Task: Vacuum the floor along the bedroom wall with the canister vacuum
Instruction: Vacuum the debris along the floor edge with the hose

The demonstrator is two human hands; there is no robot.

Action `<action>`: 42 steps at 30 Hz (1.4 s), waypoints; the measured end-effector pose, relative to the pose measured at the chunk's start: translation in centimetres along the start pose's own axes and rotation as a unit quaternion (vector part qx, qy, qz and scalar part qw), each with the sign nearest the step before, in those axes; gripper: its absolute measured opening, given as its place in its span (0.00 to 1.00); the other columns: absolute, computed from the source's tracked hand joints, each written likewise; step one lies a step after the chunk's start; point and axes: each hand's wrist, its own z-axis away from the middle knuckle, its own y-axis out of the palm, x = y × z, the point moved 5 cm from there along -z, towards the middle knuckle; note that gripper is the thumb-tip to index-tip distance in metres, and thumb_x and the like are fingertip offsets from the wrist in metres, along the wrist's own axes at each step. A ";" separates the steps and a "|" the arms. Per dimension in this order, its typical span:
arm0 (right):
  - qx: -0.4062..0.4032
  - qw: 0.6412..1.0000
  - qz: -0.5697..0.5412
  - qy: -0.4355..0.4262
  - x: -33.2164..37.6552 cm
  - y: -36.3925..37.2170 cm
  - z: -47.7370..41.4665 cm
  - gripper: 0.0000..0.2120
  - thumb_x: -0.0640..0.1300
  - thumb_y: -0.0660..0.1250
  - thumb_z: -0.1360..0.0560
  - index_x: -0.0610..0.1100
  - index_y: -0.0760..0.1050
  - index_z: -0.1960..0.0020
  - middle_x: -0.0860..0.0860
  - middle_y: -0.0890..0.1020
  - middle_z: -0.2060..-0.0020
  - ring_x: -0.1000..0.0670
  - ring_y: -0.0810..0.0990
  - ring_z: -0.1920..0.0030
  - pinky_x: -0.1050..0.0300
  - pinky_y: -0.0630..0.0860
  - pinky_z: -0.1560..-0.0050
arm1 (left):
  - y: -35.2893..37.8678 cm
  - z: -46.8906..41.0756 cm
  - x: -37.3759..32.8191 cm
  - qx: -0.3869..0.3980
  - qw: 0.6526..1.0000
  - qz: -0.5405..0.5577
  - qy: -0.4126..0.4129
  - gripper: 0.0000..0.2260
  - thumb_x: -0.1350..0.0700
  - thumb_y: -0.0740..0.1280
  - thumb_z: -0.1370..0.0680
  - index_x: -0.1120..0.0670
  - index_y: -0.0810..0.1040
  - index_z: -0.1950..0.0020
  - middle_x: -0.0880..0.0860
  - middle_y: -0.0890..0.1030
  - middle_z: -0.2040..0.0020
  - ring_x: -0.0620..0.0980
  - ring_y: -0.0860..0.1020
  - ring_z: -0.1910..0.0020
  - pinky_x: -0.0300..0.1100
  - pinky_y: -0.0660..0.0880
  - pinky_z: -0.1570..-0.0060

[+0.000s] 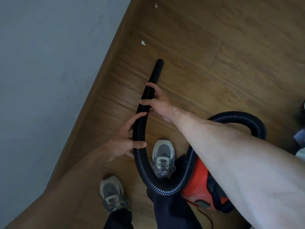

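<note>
A black ribbed hose (143, 164) loops from the red canister vacuum (200, 182) at my right leg up to a smooth black nozzle (156, 70) aimed along the wooden floor (206, 55). My right hand (159, 103) grips the hose just behind the nozzle. My left hand (125, 139) holds the ribbed hose lower down, with thumb and fingers curled round it. The nozzle tip points toward a white paper scrap (143, 42) lying near the grey wall (49, 63). A second white scrap (156, 4) lies farther along.
The wall runs diagonally down the left with a wooden skirting strip (105, 60) at its foot. My two grey shoes (162, 156) stand beside the hose loop. A tiny crumb (184, 78) lies right of the nozzle. Dark objects (301, 123) sit at the right edge.
</note>
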 end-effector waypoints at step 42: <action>0.047 0.999 0.011 0.022 5.7 2.5 -3.7 0.37 0.33 0.72 0.28 0.57 0.64 0.26 0.46 0.75 0.38 0.45 0.76 0.39 0.42 0.80 0.42 | -3.0 -0.3 -5.1 -0.041 0.999 0.033 0.011 0.39 0.67 0.75 0.28 0.31 0.66 0.30 0.42 0.70 0.35 0.47 0.77 0.43 0.52 0.83 0.60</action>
